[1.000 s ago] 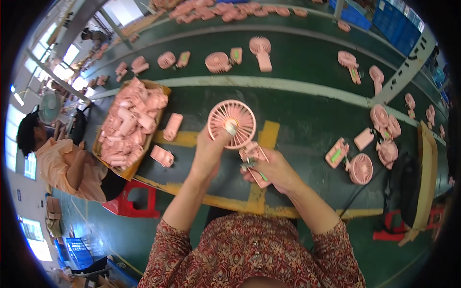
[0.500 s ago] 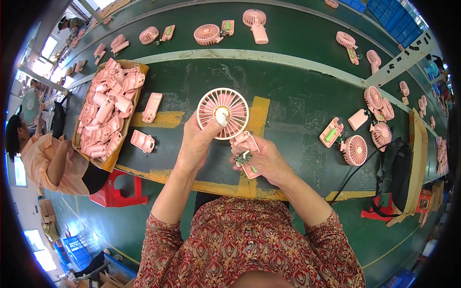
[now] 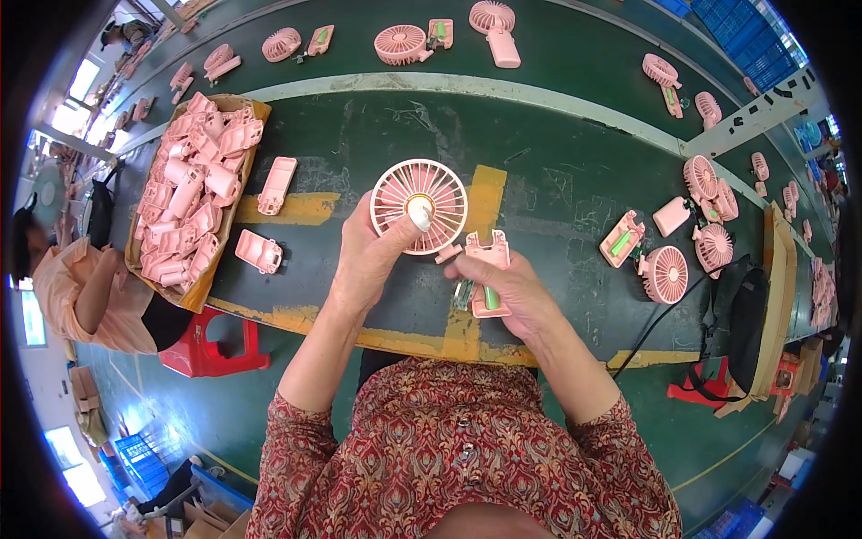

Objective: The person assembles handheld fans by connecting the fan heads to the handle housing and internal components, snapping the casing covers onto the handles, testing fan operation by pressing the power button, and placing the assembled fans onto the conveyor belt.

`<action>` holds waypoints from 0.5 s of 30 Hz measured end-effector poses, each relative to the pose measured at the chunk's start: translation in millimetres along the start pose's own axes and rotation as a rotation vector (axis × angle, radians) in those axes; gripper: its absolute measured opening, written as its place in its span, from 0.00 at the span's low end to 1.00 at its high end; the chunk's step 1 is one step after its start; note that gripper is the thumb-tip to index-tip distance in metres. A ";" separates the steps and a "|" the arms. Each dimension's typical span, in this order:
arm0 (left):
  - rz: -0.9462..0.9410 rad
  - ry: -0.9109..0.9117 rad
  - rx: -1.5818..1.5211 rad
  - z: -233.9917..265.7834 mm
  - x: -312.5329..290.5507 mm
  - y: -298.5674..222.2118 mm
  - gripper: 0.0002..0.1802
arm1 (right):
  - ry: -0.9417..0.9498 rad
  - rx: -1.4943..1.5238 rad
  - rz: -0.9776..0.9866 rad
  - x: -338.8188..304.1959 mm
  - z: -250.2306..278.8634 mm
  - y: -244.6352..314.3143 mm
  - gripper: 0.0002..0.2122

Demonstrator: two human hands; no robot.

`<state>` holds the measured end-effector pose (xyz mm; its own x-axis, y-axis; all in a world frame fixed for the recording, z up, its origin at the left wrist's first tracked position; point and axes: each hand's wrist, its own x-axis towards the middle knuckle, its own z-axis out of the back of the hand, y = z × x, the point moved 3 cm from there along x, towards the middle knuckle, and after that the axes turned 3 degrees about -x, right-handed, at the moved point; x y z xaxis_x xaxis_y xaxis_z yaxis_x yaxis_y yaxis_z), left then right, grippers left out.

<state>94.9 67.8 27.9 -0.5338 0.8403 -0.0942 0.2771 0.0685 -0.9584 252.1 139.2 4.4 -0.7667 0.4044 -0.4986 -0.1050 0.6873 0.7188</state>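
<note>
A left hand [image 3: 370,256] grips a round, radially ribbed pink fan head [image 3: 440,193] above the scuffed green tabletop [image 3: 557,198]. Toward its five o'clock, the right hand [image 3: 521,292], nearer, holds a smooth, open plastic handle shell [image 3: 492,256], long axis roughly twelve to six, a green strip [image 3: 490,298] inside.

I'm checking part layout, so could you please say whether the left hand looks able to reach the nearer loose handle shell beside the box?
Probably yes: nothing appears to lie between the left hand and the handle shell, though its grip is on the fan head.
</note>
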 end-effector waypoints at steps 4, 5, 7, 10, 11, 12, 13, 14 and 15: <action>0.025 0.012 0.006 2.9 -1.1 3.9 0.30 | -0.023 0.043 0.033 8.1 10.7 -15.1 0.14; 0.035 0.022 -0.013 3.4 -1.2 6.1 0.29 | -0.026 0.046 0.031 6.9 12.7 -14.5 0.14; 0.049 0.028 -0.031 6.8 -3.3 8.2 0.28 | -0.029 0.019 0.030 3.6 13.2 -9.7 0.15; 0.091 0.099 -0.009 3.8 -9.1 7.5 0.26 | -0.016 0.001 0.032 7.5 19.7 -10.7 0.16; 0.095 0.098 -0.010 4.2 -9.3 7.7 0.26 | 0.002 -0.012 0.012 6.2 19.8 -8.3 0.16; 0.127 0.097 -0.028 5.7 -8.4 9.0 0.26 | 0.001 -0.010 0.009 5.1 17.4 -8.0 0.16; 0.159 0.096 -0.046 6.7 -8.1 10.5 0.26 | -0.029 -0.002 0.015 4.3 14.8 -7.9 0.13; 0.161 0.096 -0.046 7.1 -8.5 11.3 0.26 | -0.058 0.006 0.022 3.9 14.0 -8.3 0.10; 0.165 0.090 -0.063 6.9 -8.8 12.1 0.26 | -0.061 0.007 0.021 4.4 15.2 -8.8 0.10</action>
<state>97.4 57.5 15.2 -0.4042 0.8876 -0.2211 0.4058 -0.0426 -0.9130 259.3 144.2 -11.5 -0.7283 0.4549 -0.5125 -0.0847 0.6824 0.7261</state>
